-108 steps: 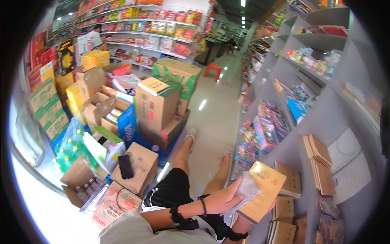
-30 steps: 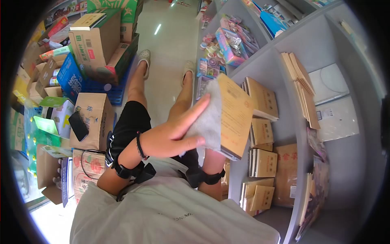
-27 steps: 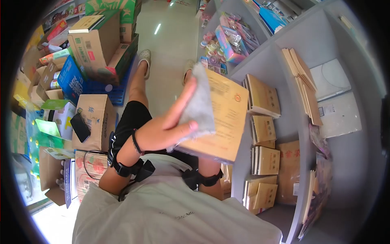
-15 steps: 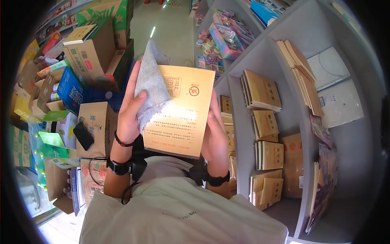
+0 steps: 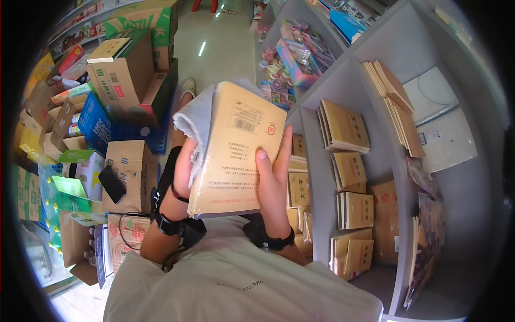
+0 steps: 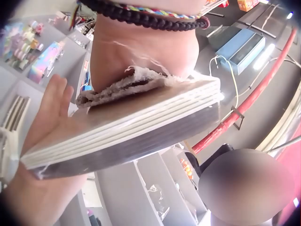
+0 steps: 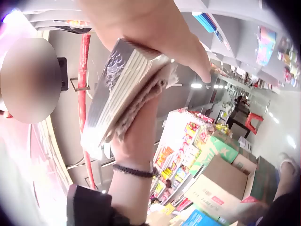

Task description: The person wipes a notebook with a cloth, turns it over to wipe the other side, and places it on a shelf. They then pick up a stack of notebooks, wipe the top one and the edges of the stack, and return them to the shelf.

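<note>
My right hand [image 5: 273, 182] holds a shrink-wrapped stack of tan booklets [image 5: 236, 155], its thumb on the printed face and its fingers along the right edge. Behind the stack's left side, my left hand [image 5: 184, 163] holds a grey cloth [image 5: 194, 119] against it; the left fingertips are hidden. The left wrist view shows the cloth [image 6: 127, 87] bunched between the left hand [image 6: 146, 56] and the stack [image 6: 127, 134]. In the right wrist view, the right hand [image 7: 150, 28] lies over one end of the stack [image 7: 115, 92], with the cloth [image 7: 141, 106] along its other face.
Grey shelves [image 5: 316, 177] at the right bear more tan booklets [image 5: 346, 126] and notebooks [image 5: 448, 123]. Cardboard boxes [image 5: 120, 80] crowd the left side, and a phone [image 5: 112, 184] lies on one carton. Green bottles stand beyond that carton. A red stool [image 5: 205, 5] is farther down the aisle.
The stack has turned and tilted in the hands. The left hand and cloth have gone from its front face to behind its left side, while the right thumb has come onto the face.
</note>
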Demonstrator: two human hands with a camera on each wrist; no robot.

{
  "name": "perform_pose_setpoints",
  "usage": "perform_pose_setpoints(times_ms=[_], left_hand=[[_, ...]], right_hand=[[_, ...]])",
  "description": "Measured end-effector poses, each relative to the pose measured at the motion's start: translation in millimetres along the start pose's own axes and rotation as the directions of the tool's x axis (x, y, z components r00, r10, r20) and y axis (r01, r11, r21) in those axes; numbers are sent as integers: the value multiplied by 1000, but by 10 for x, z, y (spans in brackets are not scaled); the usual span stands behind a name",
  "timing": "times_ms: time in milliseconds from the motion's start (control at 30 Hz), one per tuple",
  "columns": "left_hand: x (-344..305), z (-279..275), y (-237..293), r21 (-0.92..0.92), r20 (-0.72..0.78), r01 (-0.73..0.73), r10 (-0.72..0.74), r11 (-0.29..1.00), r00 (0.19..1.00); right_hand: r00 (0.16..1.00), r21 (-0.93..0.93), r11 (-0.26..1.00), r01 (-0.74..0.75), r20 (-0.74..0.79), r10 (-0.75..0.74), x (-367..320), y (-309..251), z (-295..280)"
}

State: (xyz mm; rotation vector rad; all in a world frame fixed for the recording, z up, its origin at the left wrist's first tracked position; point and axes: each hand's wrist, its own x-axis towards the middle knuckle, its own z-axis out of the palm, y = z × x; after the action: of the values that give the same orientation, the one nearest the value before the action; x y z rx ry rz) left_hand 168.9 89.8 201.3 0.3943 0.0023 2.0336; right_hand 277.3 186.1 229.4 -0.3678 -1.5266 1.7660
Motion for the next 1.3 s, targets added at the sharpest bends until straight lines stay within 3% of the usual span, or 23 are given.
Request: perform_pose_setpoints(times_ms=[67,100,167,200,233,267,300,333,367,400,433,500,700,800,933,1067,1133,1200,1300], left_hand=[[-20,-242,-152,-191,332,134,-64,972,941],[-4,-223,-164,-190,334,132,-62,973,940],[47,-142,-219,254,324,-2,-83,967,942],[77,-89,-253,462,315,-69,-92,884,945],[105,-32,-291,645,304,-130,-97,753,948],[130,26,-328,793,290,-181,-99,581,952],[153,82,-357,899,277,-222,-98,378,956],[172,131,-376,956,265,-249,-93,153,960],[184,170,-382,962,253,-260,-85,-81,964],[198,201,-368,905,287,-291,-60,-310,956],[204,258,-348,905,285,-289,-58,-312,957],[217,391,-304,782,277,-281,-95,-557,956],[169,400,-371,686,284,-370,-238,-626,929],[116,404,-508,745,274,-451,-390,-492,879],[166,399,-489,746,286,-463,-399,-479,872],[253,277,-310,720,266,-358,-239,-595,934],[282,188,-228,705,237,-290,-171,-647,956],[287,128,-176,679,185,-230,-140,-697,973],[219,213,-224,671,185,-276,-205,-689,961]], right_hand=[[998,58,998,-20,-51,23,-19,45,71],[993,117,993,7,-120,7,-28,85,96],[982,176,984,40,-187,-7,-22,163,67],[970,-98,985,144,-182,-160,-5,195,31],[943,-362,901,237,-137,-303,6,214,1],[923,-235,916,326,-133,-362,36,227,-18],[978,18,992,123,-174,-118,19,424,-169],[998,407,912,45,-51,-27,35,785,-363],[995,720,689,-81,100,12,53,1027,-475],[980,795,593,-128,193,-48,64,772,-311],[954,852,490,-185,275,-118,68,501,-149],[952,840,507,-192,284,-110,86,551,-169],[947,757,619,-209,314,-63,111,613,-385],[943,703,677,-218,330,-39,-246,605,-593],[937,625,744,-236,350,3,-285,718,-645],[935,556,795,-242,352,38,174,1013,-357],[935,519,820,-242,351,53,-705,868,-882],[934,478,844,-244,351,71,-667,877,-992],[931,407,879,-249,350,102,-808,874,-1159]])
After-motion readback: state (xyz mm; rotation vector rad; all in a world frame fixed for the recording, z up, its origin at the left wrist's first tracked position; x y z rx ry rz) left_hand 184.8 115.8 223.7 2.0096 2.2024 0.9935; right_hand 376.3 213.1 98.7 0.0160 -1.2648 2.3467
